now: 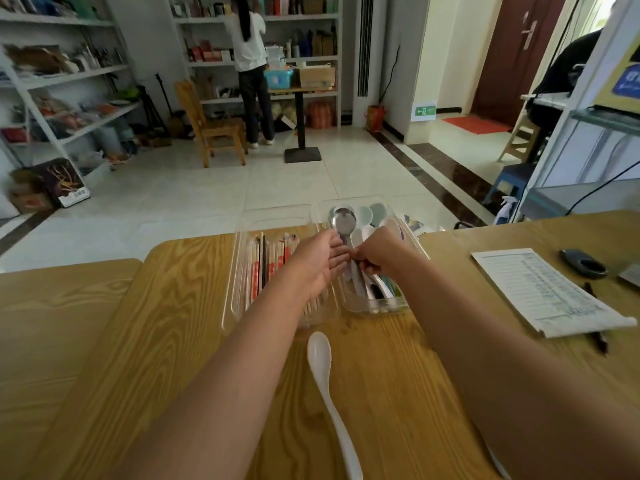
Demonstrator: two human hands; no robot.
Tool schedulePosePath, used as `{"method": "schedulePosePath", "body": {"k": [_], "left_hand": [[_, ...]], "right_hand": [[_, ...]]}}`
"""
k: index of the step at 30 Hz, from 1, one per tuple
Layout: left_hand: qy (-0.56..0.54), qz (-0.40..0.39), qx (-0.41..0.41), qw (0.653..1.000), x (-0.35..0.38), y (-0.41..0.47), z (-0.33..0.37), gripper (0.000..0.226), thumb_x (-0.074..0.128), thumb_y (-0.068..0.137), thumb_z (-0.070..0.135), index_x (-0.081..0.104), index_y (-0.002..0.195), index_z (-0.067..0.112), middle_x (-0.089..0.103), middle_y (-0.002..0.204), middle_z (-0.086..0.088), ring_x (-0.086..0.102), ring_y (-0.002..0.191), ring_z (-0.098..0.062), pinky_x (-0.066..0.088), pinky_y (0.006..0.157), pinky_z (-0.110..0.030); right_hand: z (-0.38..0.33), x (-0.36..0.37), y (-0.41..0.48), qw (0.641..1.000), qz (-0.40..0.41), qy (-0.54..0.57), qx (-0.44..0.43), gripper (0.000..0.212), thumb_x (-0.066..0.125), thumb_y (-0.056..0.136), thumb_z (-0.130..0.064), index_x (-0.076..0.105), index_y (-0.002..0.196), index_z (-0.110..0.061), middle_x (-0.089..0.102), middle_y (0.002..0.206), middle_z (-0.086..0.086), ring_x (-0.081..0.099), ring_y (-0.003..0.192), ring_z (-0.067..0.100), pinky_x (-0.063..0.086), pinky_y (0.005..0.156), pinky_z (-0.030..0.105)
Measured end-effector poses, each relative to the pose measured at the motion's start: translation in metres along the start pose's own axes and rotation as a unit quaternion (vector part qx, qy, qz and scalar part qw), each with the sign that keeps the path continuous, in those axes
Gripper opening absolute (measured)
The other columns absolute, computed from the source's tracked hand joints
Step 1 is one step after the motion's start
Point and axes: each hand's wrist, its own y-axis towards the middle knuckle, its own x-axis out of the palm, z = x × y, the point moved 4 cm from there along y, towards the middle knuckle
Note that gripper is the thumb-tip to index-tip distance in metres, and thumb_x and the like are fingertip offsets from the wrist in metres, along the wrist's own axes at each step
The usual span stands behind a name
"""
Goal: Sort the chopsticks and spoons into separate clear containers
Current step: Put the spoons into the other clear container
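Two clear containers stand side by side at the table's far edge. The left container (239,271) holds several chopsticks (266,265), some in red and white paper sleeves. The right container (408,233) holds several spoons, among them a metal spoon (343,220) with its bowl at the far end. My right hand (377,251) hovers over the right container, fingers curled round the metal spoon's handle. My left hand (322,261) is beside it, fingers straight, palm turned toward the right hand. A white spoon (329,386) lies loose on the table between my forearms.
A printed sheet (550,292) lies to the right with a black pen (597,337) beside it and a dark oval object (583,263) beyond. A person stands at shelves across the room, near a wooden chair (211,123).
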Motion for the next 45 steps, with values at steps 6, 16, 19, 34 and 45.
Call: {"method": "schedulePosePath", "body": {"k": [6,16,19,34,45], "left_hand": [[0.014,-0.004,-0.003,1.0,-0.002,-0.002,-0.005,0.041,0.038,0.106,0.025,0.052,0.133,-0.002,0.066,0.109,-0.013,0.067,0.097,-0.02,0.054,0.09,-0.03],[0.002,-0.002,-0.006,1.0,-0.003,-0.009,-0.006,0.031,0.041,0.105,0.023,0.058,0.117,0.0,0.067,0.104,-0.015,0.066,0.097,-0.023,0.054,0.085,-0.03],[-0.011,-0.007,-0.004,1.0,-0.002,-0.017,-0.005,0.028,0.042,0.104,0.023,0.06,0.106,0.001,0.067,0.095,-0.013,0.065,0.088,-0.021,0.054,0.08,-0.028],[-0.054,-0.105,-0.062,0.991,0.075,-0.121,-0.111,0.039,0.041,0.105,0.029,0.055,0.127,0.001,0.064,0.126,-0.017,0.063,0.104,-0.02,0.053,0.08,-0.025],[-0.019,-0.08,-0.102,0.991,0.096,-0.138,-0.143,0.035,0.04,0.106,0.028,0.058,0.123,0.004,0.067,0.111,-0.01,0.064,0.101,-0.018,0.053,0.081,-0.025]], "right_hand": [[0.013,0.008,0.004,0.997,-0.021,-0.073,0.014,0.046,0.041,0.106,-0.024,0.051,0.065,-0.006,0.052,0.056,0.007,0.046,0.049,0.015,0.037,0.049,0.021],[0.001,-0.011,-0.026,0.991,0.08,0.003,-0.109,0.005,0.061,0.087,-0.005,0.061,0.082,-0.003,0.061,0.066,0.009,0.057,0.049,0.015,0.037,0.029,0.013],[0.0,-0.016,-0.036,0.989,0.088,0.019,-0.116,0.011,0.062,0.087,-0.007,0.068,0.092,0.0,0.063,0.068,0.007,0.057,0.051,0.014,0.04,0.036,0.018],[0.153,-0.072,-0.153,0.988,0.148,-0.029,-0.041,0.01,0.07,0.086,-0.007,0.073,0.089,0.003,0.072,0.081,0.019,0.064,0.066,0.026,0.057,0.063,0.035],[0.192,-0.046,-0.132,0.975,0.168,-0.148,-0.002,0.014,0.066,0.089,-0.021,0.065,0.098,-0.01,0.065,0.092,0.007,0.063,0.078,0.017,0.05,0.061,0.026]]}}
